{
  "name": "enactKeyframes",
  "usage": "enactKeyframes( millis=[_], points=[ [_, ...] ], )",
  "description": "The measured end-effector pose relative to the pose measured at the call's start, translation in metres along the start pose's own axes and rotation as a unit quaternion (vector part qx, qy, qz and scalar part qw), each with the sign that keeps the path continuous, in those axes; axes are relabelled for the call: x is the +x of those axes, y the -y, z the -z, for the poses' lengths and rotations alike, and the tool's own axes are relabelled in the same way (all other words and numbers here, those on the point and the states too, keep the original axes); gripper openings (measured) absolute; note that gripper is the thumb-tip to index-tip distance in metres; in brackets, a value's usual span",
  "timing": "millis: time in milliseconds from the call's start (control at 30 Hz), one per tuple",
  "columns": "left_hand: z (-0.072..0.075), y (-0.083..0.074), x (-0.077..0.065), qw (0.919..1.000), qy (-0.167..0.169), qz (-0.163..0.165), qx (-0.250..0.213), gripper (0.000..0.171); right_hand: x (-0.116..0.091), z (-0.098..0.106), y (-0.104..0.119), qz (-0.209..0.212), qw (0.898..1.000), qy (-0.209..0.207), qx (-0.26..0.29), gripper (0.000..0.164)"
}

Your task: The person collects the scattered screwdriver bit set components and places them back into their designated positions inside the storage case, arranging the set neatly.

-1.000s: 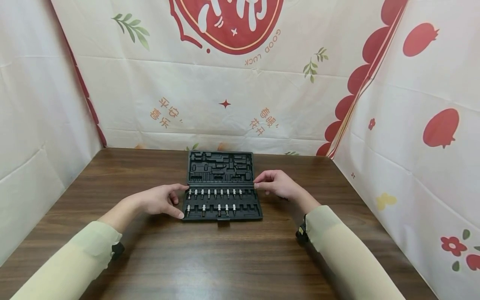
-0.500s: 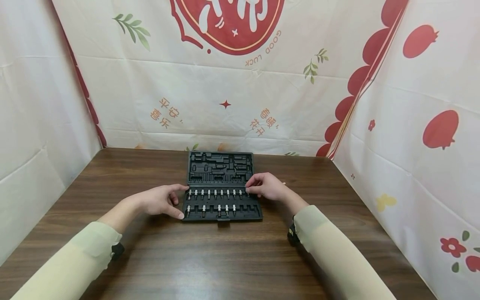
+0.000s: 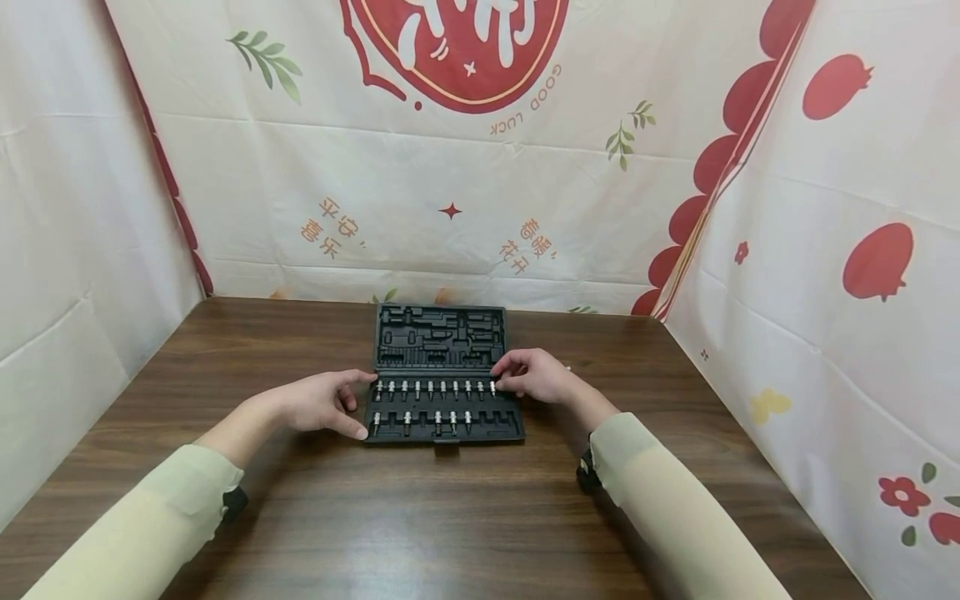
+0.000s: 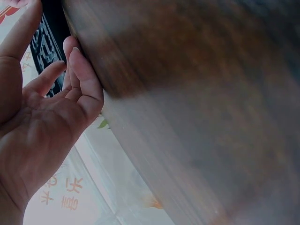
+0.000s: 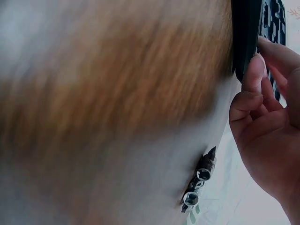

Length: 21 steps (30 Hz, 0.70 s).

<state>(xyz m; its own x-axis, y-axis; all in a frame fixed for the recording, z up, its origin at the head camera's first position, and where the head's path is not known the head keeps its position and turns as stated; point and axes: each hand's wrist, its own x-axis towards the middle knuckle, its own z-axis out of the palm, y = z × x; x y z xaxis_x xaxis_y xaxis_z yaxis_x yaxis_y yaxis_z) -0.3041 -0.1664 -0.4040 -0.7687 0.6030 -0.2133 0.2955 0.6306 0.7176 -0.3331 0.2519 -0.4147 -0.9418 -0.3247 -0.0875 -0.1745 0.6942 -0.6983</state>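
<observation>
A black plastic case [image 3: 450, 406] lies unfolded in the head view, its moulded lid [image 3: 441, 335] toward the back. Silver bit sockets fill much of its upper row; several more stand in the lower row. My left hand [image 3: 318, 402] rests against the case's left side, thumb at the front corner and index finger near the hinge. At the upper row's right end, my right hand [image 3: 542, 377] pinches a bit socket [image 3: 493, 387] between thumb and index finger, partly covered by the fingertips. In the wrist views the case hides the fingertips' contact.
On the brown wooden table [image 3: 420, 525], loose bit sockets [image 5: 202, 174] lie behind my right hand, mostly hidden in the head view. A printed cloth [image 3: 390, 233] hangs at the table's back, with cloth at both sides.
My right hand has come left from beside the case to the upper row's right end, where a bit socket now shows at its fingertips. My left hand has stayed put.
</observation>
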Motion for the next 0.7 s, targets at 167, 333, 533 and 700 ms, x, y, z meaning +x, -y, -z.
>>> enactKeyframes(
  millis=[167, 333, 533, 700],
  points=[
    [0.0000, -0.0010, -0.0001, 1.0000, 0.000, 0.001, 0.006, 0.099, -0.0006, 0.0017, -0.0016, 0.004, 1.000, 0.015, 0.010, 0.021],
    [-0.0007, -0.0007, -0.0006, 1.0000, 0.000, 0.002, 0.002, 0.100, 0.0022, 0.0026, -0.0032, 0.015, 1.000, 0.019, 0.005, 0.041],
    [-0.0011, -0.0007, -0.0008, 1.0000, 0.000, 0.000, 0.001, 0.100, 0.0027, 0.0022, -0.0010, 0.002, 1.000, 0.025, -0.009, 0.050],
    [-0.0007, -0.0008, -0.0003, 1.0000, 0.000, -0.005, 0.002, 0.100, 0.0021, 0.0015, 0.0013, -0.004, 1.000, 0.022, -0.009, 0.046]
  ],
)
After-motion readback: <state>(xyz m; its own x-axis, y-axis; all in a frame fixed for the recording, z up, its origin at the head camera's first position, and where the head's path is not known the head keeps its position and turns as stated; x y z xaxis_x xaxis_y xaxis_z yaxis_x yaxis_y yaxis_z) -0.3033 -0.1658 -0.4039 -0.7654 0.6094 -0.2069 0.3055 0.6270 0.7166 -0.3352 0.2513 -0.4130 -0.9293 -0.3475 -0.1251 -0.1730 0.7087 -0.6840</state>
